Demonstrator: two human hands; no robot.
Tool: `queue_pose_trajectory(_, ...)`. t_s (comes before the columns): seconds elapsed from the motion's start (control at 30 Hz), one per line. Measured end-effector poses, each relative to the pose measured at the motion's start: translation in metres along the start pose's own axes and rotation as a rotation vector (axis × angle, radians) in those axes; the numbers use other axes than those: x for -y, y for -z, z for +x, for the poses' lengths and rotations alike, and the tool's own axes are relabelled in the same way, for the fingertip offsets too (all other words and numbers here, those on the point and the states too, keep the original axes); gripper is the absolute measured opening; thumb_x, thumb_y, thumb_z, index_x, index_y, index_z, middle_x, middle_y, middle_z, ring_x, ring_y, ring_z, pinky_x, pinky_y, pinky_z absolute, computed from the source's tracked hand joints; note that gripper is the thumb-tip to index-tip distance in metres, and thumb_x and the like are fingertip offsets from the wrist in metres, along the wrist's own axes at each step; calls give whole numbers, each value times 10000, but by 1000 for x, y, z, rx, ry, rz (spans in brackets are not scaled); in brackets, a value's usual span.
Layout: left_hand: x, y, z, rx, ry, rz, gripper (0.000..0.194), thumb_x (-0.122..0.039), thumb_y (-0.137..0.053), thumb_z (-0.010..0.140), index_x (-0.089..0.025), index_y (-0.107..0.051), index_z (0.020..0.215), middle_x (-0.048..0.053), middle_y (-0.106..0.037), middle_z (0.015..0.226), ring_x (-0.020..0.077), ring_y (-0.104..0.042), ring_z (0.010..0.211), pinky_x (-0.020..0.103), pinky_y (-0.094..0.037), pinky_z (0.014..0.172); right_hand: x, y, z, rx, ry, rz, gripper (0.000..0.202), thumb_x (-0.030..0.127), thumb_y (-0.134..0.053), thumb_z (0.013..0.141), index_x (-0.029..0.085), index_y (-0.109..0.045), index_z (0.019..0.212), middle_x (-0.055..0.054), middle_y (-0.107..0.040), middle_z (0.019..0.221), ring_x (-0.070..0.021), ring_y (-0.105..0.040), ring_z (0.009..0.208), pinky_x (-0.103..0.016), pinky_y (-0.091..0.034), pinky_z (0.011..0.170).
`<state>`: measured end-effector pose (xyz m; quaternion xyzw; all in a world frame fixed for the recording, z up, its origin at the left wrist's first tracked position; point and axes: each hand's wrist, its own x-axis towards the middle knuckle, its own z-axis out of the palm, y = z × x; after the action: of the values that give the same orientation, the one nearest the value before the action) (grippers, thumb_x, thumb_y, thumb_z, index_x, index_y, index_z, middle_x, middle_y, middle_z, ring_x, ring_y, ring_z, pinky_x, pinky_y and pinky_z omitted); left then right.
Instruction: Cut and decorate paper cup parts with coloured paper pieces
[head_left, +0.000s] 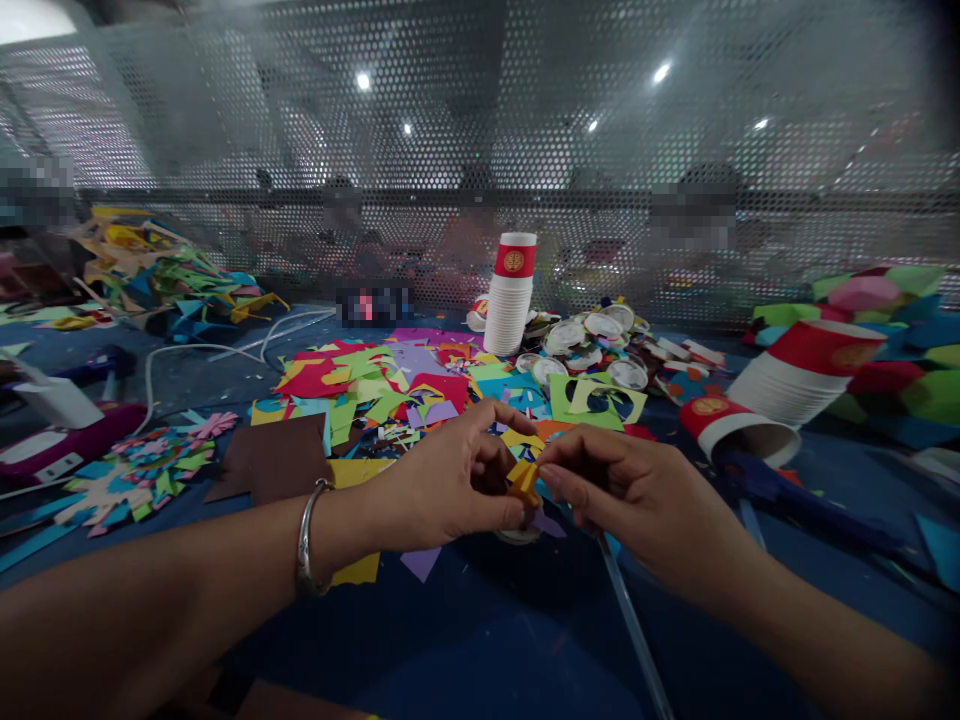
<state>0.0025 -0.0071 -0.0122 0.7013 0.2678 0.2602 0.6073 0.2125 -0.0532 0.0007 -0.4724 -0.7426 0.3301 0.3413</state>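
l hand (442,480) holds yellow paper pc (523,482). r hand (637,490) fingertips nearly tog. at its edge, can't tell if gripping. scraps (441,388) & upright cup stack (510,300) behind.

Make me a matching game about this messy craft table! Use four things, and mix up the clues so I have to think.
Things:
1. Bracelet
2. Power strip
3. Upright stack of cups
4. Yellow paper piece

Clues:
A. White, with red near the top
B. Between the left hand and the right hand
C. Silver, around the left wrist
D. Purple and white, at the far left

Right pairs: 1-C, 2-D, 3-A, 4-B
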Motion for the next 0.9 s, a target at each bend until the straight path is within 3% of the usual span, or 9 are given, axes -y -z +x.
queue_pose_trajectory(0.27,1,-1,-1,5,-3,-9,620,-127,-766,724,-227,-436,1240,35,-671,1007,159,-693,816,295,-536,720,-1,-1,2,7,-8,-1,210,387,-595,973,207,-676,901,-5,-670,781,-104,-540,576,-225,-434,530)
queue_pose_trajectory(0.63,-1,0,-3,13,29,-89,622,-89,-800,703,-221,-443,1195,-16,-622,908,124,-643,764,295,-515,729,-1,-2,-1,8,-7,-38,169,335,-593,958,205,-663,875,13,-654,747,-105,-521,584,-227,-418,542)
queue_pose_trajectory(0.9,3,4,-2,-42,13,-153,525,-210,-848,748,-195,-519,1157,-9,-631,862,120,-634,783,272,-500,731,1,1,-3,-9,-1,-124,168,331,-596,934,208,-668,843,14,-606,688,-118,-488,589,-241,-379,530)
